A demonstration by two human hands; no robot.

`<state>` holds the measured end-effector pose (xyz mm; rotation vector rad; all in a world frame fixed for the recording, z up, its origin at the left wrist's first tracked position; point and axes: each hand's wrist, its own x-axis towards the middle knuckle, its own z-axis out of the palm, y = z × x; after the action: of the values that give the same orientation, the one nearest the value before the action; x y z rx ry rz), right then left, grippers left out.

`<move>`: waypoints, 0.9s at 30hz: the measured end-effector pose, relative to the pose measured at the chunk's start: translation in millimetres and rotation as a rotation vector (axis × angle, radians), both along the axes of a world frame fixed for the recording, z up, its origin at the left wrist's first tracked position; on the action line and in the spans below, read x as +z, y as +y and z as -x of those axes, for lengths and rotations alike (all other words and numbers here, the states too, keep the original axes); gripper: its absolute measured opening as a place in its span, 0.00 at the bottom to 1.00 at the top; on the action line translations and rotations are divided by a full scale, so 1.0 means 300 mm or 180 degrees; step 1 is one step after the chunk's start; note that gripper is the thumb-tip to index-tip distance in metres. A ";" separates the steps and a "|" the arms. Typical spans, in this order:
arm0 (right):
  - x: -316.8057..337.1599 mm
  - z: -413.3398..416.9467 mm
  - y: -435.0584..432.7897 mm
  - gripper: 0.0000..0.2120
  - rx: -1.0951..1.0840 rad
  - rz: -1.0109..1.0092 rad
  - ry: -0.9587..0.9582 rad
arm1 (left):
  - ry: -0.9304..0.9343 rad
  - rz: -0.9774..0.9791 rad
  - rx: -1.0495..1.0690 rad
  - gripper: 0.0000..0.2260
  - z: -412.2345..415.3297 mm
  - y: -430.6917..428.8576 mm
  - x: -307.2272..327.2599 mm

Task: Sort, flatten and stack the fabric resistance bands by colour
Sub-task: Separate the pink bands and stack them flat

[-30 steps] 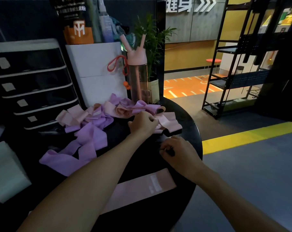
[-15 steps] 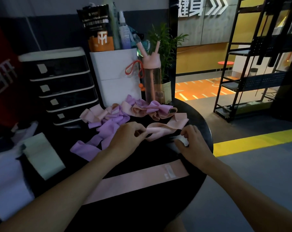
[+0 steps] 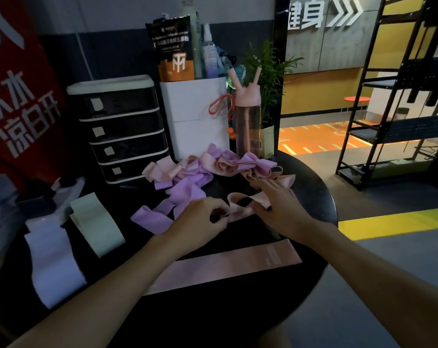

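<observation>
While your left hand [image 3: 200,218] pinches the left end of the crumpled pink band [image 3: 240,209], fingers curled on it, your right hand [image 3: 280,209] lies over its right end with fingers straight. The band's long axis runs left to right between your hands, at mid-worktop [image 3: 313,197]. The flat pink band [image 3: 225,268] lies roughly parallel, nearer the worktop's near edge. You probably need only draw the ends apart and bring it nearer.

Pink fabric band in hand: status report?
Left hand pinches one end of crumpled pink fabric resistance band; right hand on its other end, grip unclear. Band looped, not flat. Flat pink fabric band lies nearer, apart. Nothing between them.
</observation>
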<state>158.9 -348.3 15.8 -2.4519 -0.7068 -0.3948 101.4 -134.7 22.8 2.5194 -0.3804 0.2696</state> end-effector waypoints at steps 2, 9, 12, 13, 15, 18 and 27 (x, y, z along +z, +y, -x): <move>0.014 -0.013 0.035 0.23 0.0106 -0.0033 0.0012 | 0.0106 -0.0014 -0.0141 0.08 -0.004 0.002 -0.009; -0.003 -0.032 0.058 0.17 0.0288 0.0331 0.0339 | 0.0160 0.0001 -0.0284 0.08 -0.024 0.024 -0.037; -0.019 -0.026 0.031 0.11 0.0277 0.0371 0.0297 | 0.0167 0.0115 -0.0140 0.09 -0.029 0.024 -0.042; -0.026 -0.024 0.022 0.08 0.0277 0.0394 0.0224 | 0.0214 0.0144 -0.0085 0.09 -0.026 0.022 -0.039; -0.034 -0.020 0.004 0.04 0.0272 0.0447 0.0088 | 0.0310 0.0171 -0.0051 0.08 -0.020 0.015 -0.032; -0.034 -0.008 -0.021 0.03 0.0331 0.0390 0.0090 | 0.0395 0.0187 -0.0038 0.06 -0.012 0.005 -0.020; -0.022 0.034 -0.036 0.07 0.0359 0.0009 0.0700 | 0.0623 0.0293 0.0155 0.08 -0.017 -0.008 -0.013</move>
<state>148.6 -359.2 9.4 -2.3970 -0.7458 -0.0787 106.6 -137.3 19.0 2.4396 -0.2237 0.0565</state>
